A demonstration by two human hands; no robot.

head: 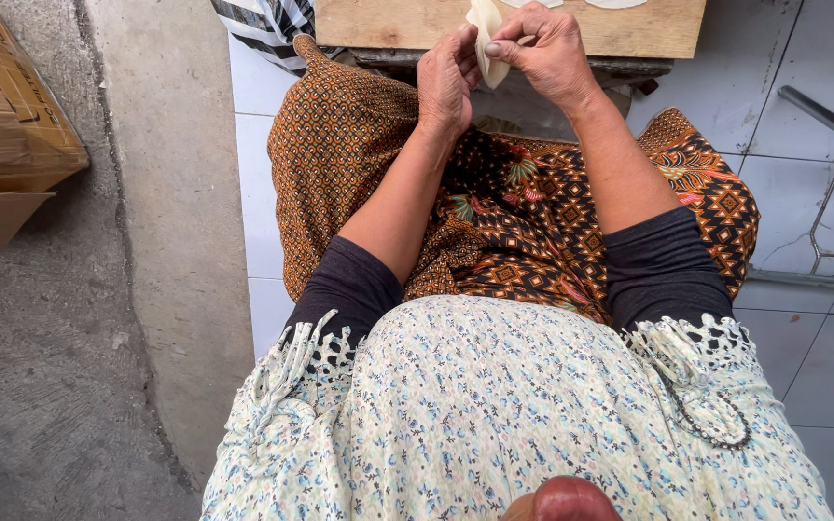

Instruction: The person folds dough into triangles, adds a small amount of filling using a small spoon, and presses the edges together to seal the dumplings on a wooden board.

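Pale cream sheet [486,39], orange-brown patterned skirt [523,222] (diamond and floral motifs), floral cream blouse [494,415], brown cardboard box [7,116]

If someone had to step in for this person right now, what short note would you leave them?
Left hand: fingers pinching the pale dough sheet.
Right hand: pinching the same sheet from the other side, thumb on its edge.
The sheet is held upright between both hands, in front of the wooden board, where more pale pieces lie at the far edge.
Done so far: cannot tell. The sheet is still in hand, not set down.
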